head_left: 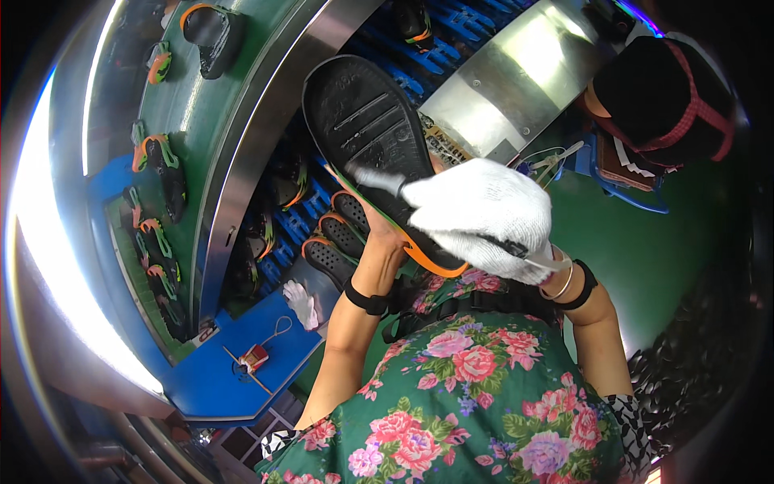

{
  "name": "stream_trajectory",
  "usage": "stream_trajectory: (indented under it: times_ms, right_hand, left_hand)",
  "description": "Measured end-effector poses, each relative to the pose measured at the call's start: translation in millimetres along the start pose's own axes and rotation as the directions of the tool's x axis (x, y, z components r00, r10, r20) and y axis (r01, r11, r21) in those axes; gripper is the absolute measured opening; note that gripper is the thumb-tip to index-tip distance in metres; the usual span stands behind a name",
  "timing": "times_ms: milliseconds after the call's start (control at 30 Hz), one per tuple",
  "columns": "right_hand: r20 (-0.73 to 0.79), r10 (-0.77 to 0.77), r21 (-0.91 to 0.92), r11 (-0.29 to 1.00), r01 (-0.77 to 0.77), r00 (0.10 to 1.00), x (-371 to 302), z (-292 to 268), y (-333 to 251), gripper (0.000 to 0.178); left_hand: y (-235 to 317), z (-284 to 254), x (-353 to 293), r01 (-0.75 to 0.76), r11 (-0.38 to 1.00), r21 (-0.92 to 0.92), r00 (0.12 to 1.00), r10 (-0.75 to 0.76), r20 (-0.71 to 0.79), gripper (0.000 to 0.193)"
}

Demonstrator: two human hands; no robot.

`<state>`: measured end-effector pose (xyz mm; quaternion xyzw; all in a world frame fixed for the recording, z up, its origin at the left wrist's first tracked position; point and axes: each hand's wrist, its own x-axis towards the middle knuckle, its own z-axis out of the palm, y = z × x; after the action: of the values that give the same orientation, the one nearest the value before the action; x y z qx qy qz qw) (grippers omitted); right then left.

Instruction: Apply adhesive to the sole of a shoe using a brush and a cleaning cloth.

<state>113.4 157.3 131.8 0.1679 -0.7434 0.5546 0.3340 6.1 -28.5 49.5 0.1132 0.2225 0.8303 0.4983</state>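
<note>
My bare left hand (384, 229) is closed around a black clog (367, 121) from beneath, mostly hidden behind it. The clog is held up with its ridged outsole toward me, and an orange-green strap curves round its heel end. In a white knit glove, my right hand (484, 211) grips a thin brush (379, 178). Its pale tip, smeared by motion, lies over the edge of the outsole; whether it touches cannot be told. The brush's light handle end sticks out past my wrist.
On the left, a green conveyor belt (211, 133) carries several clogs. Below its metal edge, more clogs (329, 256) sit on a blue rack. A blue table (230, 391) holds a white glove (301, 305) and a small red pot (254, 358). At upper right, another person (657, 93) sits.
</note>
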Motion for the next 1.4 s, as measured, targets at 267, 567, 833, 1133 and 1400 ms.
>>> stream_trajectory:
  times_ms: [267, 567, 833, 1133, 1400]
  right_hand:
    - [0.029, -0.051, 0.06, 0.997, 0.049, 0.998, -12, 9, 2, 0.026]
    - [0.035, 0.104, 0.149, 0.983, -0.108, 0.994, -18, 4, -3, 0.024]
    - [0.016, 0.071, 0.034, 0.997, -0.071, 0.997, -23, 6, -10, 0.019]
    - [0.039, 0.059, -0.019, 0.998, -0.058, 0.998, -29, 3, -7, 0.024]
    - [0.043, 0.087, 0.029, 0.996, -0.088, 0.995, -29, -1, -9, 0.022]
  left_hand:
    - [6, 24, 20, -0.018, 1.0, -0.024, 0.999, 0.019, 0.045, 0.079]
    - [16, 13, 23, -0.134, 0.986, 0.097, 0.986, 0.142, -0.085, 0.09]
    - [16, 24, 32, -0.285, 0.957, 0.054, 0.955, 0.288, -0.074, 0.117]
    - [32, 21, 37, -0.383, 0.898, 0.218, 0.919, 0.348, 0.185, 0.082]
    - [38, 31, 35, -0.399, 0.883, 0.247, 0.914, 0.363, 0.178, 0.075]
